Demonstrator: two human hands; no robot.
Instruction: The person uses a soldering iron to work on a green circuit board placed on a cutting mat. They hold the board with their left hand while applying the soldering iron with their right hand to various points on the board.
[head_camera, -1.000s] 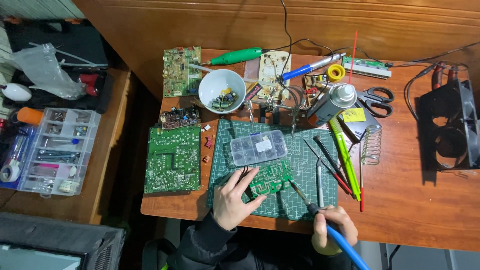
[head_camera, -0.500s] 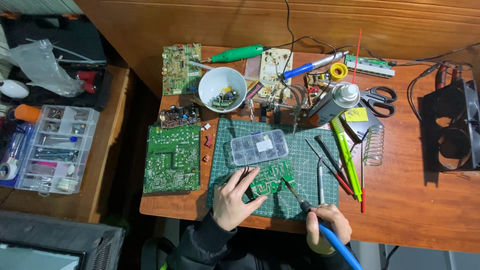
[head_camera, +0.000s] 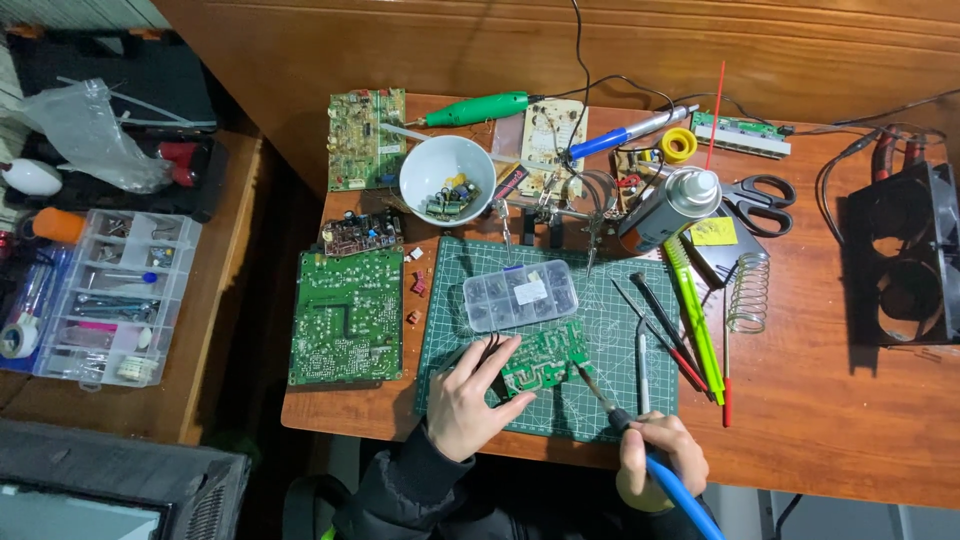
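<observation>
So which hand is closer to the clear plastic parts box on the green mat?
Left. The left hand rests on the small circuit board just below the clear parts box; the right hand sits lower and further right, holding the soldering iron.

left hand (head_camera: 470, 398) lies flat-ish, fingers spread forward; right hand (head_camera: 660, 455) is curled in a pen-style grip, thumb probably tucked under.
</observation>
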